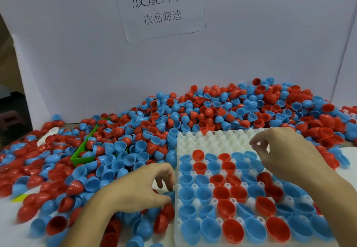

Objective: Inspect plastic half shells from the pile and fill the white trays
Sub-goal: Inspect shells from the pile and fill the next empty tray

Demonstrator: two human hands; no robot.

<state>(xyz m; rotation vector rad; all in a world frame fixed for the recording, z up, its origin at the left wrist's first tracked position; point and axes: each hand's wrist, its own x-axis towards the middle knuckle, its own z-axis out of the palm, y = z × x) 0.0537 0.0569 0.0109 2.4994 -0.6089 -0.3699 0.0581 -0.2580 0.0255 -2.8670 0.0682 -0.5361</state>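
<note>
White board panels (77,53) close off the back of my view, with a paper sign (160,7) printed in Chinese characters taped up at 12 o'clock. Below it I see the desk (347,154) almost buried under a pile of red and blue half shells (193,115) that slopes from its highest ground at 1 o'clock down to the 9 o'clock edge and spills toward me at 7 o'clock. A green bin (82,154) sits half sunk in the pile at about 9 o'clock, with shells lying in and around it. The white tray (212,140) lies at 4 o'clock, running from the middle of the view to the bottom edge; its near rows hold red and blue shells set open side up, while the far rows nearest the pile show bare white pockets. One red shell (197,154) stands at the front of the filled rows. My left hand (139,187) rests low at 6 o'clock, just beside the tray's left edge, its fingers curled down around a blue shell (171,194) lying among the loose ones there. My right hand (286,154) hovers over the tray's far right part at 3 o'clock, thumb and forefinger drawn together at the tips; I cannot tell whether anything is pinched between them.
</note>
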